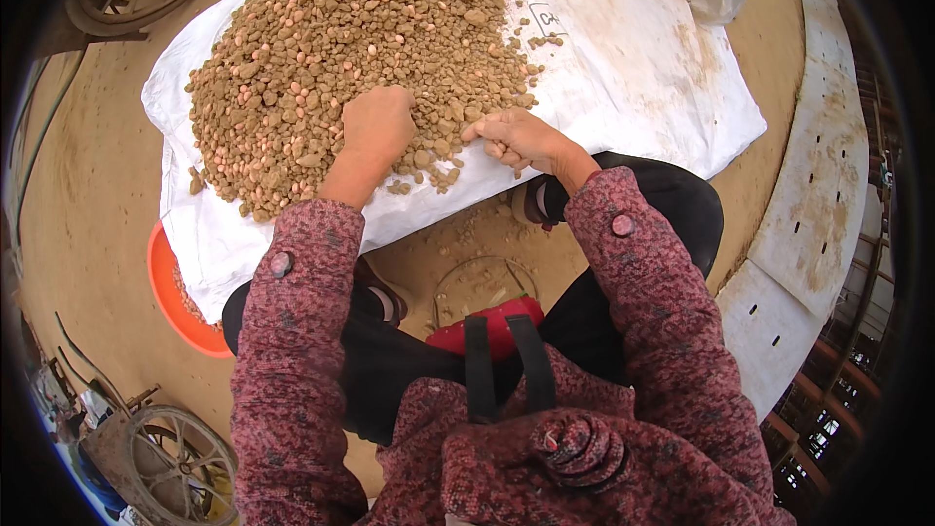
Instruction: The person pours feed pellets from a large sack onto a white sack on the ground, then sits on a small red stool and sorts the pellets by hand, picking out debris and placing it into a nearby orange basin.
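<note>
A wide pile of brown soil clods mixed with small pink kernels [341, 24] lies on a white woven sheet [662, 88] in front of me. My left hand [375, 127] is at the near part of the pile, back up, its fingers curled down into the clods; whatever they hold is hidden. Just to its right, my right hand [511, 141] is at the pile's near edge with bent, closed fingers among a few lumps; I cannot make out what is in them. An orange basin [195, 336] with pink kernels sits partly under the sheet's left edge.
My bent legs and a red object [506, 321] are below the sheet. Wheeled metal carts [175, 448] stand at the lower left and upper left, with a hose along the left. A pale perforated strip [799, 234] runs along the right, beside a rusty grate.
</note>
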`<state>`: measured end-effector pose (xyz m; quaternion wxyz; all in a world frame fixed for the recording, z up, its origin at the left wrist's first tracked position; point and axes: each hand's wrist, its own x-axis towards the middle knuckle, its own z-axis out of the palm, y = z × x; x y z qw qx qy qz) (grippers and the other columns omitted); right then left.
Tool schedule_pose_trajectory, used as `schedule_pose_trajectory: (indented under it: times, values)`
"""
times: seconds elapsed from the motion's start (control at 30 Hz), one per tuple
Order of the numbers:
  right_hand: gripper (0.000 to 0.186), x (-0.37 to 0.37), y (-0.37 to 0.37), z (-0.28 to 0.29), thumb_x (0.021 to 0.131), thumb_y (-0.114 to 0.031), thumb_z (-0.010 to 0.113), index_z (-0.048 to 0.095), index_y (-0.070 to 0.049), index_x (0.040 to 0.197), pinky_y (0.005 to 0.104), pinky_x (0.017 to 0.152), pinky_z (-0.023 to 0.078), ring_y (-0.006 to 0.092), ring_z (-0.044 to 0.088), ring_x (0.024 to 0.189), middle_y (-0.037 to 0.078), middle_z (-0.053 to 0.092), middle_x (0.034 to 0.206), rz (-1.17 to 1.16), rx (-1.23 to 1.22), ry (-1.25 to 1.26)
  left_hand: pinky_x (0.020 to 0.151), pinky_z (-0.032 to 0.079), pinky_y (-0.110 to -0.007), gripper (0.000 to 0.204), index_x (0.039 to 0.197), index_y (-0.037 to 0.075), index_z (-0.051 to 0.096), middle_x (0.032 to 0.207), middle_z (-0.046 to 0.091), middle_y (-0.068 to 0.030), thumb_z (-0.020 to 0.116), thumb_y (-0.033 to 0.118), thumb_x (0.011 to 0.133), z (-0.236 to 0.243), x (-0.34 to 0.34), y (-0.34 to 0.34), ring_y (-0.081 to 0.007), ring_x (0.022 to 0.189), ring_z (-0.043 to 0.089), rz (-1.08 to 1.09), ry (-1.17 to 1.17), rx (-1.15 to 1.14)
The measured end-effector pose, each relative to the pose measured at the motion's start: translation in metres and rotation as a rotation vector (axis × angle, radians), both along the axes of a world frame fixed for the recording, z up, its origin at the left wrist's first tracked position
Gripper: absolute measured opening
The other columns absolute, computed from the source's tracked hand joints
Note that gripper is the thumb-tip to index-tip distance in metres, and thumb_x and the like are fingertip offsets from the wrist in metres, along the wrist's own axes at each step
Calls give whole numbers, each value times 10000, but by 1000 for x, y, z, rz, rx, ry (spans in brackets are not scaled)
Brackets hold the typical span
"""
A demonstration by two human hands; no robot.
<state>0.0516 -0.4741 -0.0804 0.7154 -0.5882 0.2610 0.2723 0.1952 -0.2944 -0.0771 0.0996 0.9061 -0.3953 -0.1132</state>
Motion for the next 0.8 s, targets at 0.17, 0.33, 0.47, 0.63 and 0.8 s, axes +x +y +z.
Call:
schedule_pose_trajectory:
  times: [0.17, 0.33, 0.47, 0.63, 0.8]
  values:
    - [470, 2, -7, -16, 1044, -302, 332, 578, 95, 1095, 173, 337, 316, 85, 478, 497, 71, 585, 725, -324, 398, 9, 684, 535, -428, 148, 852, 79, 710, 807, 678, -176, 592, 90, 763, -2, 6, 5, -350, 759, 673, -14, -68, 43]
    - [470, 0, -6, -21, 1043, -325, 341, 605, 61, 1002, 168, 338, 350, 105, 511, 528, 85, 596, 742, -360, 538, -19, 647, 532, -402, 121, 805, 36, 678, 760, 674, -164, 595, 123, 813, -13, 5, 9, -325, 732, 673, 5, -56, -58]
    - [409, 17, 12, 3, 1030, -312, 391, 576, 11, 862, 174, 417, 403, 131, 516, 565, 77, 569, 716, -580, 783, -44, 600, 518, -330, 235, 818, 0, 644, 692, 634, -59, 548, 184, 928, 0, 6, 16, -205, 643, 634, 408, 588, -570]
    - [383, 44, 95, 59, 1008, -303, 449, 566, -12, 789, 251, 559, 464, 169, 570, 652, 91, 586, 708, -871, 791, -268, 640, 536, -329, 332, 953, -27, 577, 903, 609, -141, 421, 260, 1012, 39, -21, 42, -239, 807, 613, 956, 1793, -1412]
    - [325, 38, 185, 104, 1009, -225, 438, 581, -19, 803, 195, 538, 332, 43, 397, 613, 5, 548, 771, -735, 156, -827, 651, 486, -305, 339, 1002, 23, 588, 890, 622, -60, 396, 303, 1021, 36, -70, 74, -178, 750, 569, 463, 1984, -2056]
